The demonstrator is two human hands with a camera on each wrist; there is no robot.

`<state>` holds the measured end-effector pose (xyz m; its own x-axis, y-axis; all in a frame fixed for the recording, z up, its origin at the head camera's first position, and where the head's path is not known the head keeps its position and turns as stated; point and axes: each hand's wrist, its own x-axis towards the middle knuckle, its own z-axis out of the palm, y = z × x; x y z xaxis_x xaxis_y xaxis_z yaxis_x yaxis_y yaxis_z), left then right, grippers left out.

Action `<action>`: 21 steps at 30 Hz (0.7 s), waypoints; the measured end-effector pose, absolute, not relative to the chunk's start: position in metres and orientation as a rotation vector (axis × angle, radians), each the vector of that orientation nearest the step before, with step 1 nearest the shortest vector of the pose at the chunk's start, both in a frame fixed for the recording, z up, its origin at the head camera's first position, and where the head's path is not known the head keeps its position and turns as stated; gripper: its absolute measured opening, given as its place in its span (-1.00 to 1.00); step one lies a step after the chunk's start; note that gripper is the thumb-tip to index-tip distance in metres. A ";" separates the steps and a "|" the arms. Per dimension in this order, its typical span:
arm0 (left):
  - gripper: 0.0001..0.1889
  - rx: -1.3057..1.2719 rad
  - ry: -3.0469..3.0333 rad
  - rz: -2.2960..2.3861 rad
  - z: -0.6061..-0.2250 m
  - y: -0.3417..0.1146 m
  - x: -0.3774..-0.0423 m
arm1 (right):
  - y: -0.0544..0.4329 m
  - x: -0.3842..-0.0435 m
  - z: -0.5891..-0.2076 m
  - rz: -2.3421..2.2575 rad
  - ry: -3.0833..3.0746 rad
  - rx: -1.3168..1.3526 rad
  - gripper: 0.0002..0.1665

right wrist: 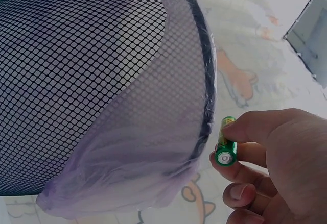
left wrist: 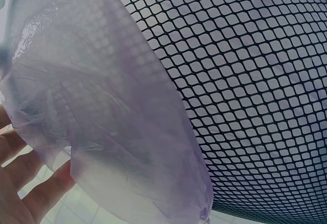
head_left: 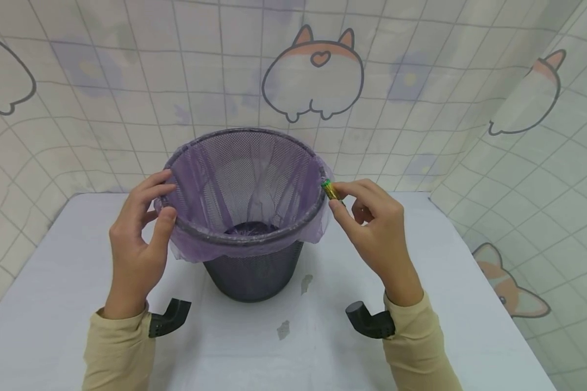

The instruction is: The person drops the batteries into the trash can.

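A black mesh trash can (head_left: 254,277) stands upright on the white table, lined with a thin purple plastic bag (head_left: 191,247) folded over its rim. My left hand (head_left: 138,239) holds the left side of the rim, fingertips over the edge and thumb at the front. In the left wrist view its fingers (left wrist: 48,188) show beside the bag's loose edge. Between thumb and index finger, my right hand (head_left: 379,231) pinches a small green and gold battery (right wrist: 226,155) close to the right rim. One flat silver end of the battery faces the right wrist camera.
White tabletop (head_left: 332,347) surrounds the can, with two small grey patches (head_left: 283,329) in front of it. Behind and to the right hangs a checked curtain (head_left: 391,136) with cartoon animals. A black wrist device (head_left: 168,319) sits on each sleeve.
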<state>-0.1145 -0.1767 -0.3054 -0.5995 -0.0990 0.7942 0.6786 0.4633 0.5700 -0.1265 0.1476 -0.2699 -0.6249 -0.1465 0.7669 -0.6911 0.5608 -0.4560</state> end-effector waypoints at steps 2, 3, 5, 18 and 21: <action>-0.64 -0.484 -1.901 -1.223 -0.305 -0.177 -0.114 | 0.147 -0.127 -0.268 1.011 -2.109 0.682 -0.78; -0.64 -0.485 -1.901 -1.225 -0.305 -0.177 -0.114 | 0.146 -0.127 -0.268 1.013 -2.108 0.688 -0.78; -0.64 -0.484 -1.904 -1.228 -0.305 -0.177 -0.114 | 0.144 -0.128 -0.266 1.027 -2.100 0.691 -0.77; -0.64 -0.474 -1.916 -1.219 -0.305 -0.177 -0.113 | 0.139 -0.131 -0.261 1.004 -2.103 0.699 -0.75; -0.64 -0.472 -1.916 -1.216 -0.305 -0.177 -0.113 | 0.139 -0.132 -0.260 0.998 -2.103 0.698 -0.75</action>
<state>-0.1132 -0.1769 -0.3046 -0.6100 -0.1024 0.7857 0.6675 0.4680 0.5792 -0.1319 0.1387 -0.2603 -0.6125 -0.1691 0.7722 -0.7050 0.5586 -0.4369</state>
